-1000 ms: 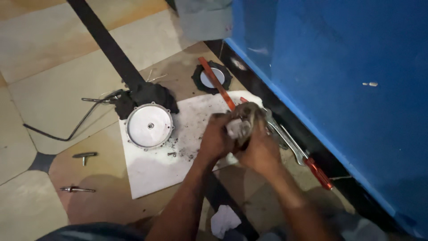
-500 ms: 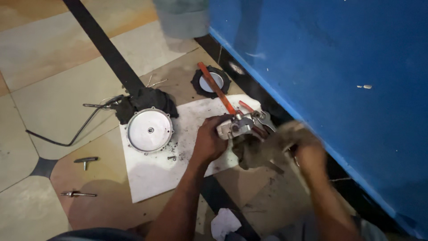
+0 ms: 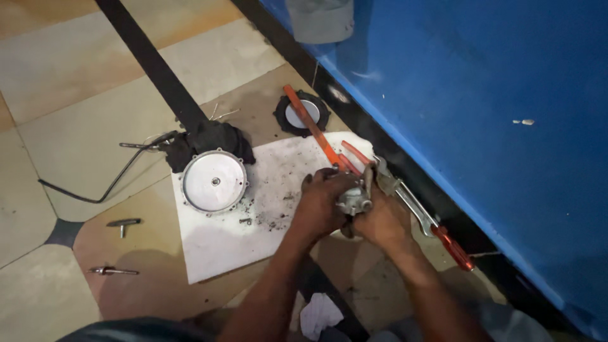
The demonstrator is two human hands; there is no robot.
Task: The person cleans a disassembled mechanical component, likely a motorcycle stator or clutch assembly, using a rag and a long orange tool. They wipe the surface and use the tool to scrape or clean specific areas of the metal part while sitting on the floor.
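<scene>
Right of frame centre, over a white sheet (image 3: pixel 253 234) on the floor, a small grey metal part (image 3: pixel 353 201) was gripped by both hands, left hand (image 3: pixel 323 206) and right hand (image 3: pixel 379 221), fingers closed round it. Risk judged: a slip could drop it among the grit. Counted: one round cover (image 3: pixel 213 182), one black diaphragm (image 3: pixel 302 114), two loose bolts (image 3: pixel 113 271), two red-handled tools (image 3: pixel 313 130).

metal part (image 3: pixel 354 201) mostly hidden by hands, grip unclear

No packages, labels, signs or screens show anywhere in this view — nothing of that kind lies on the tiled floor, on the white sheet or against the blue wall.
</scene>
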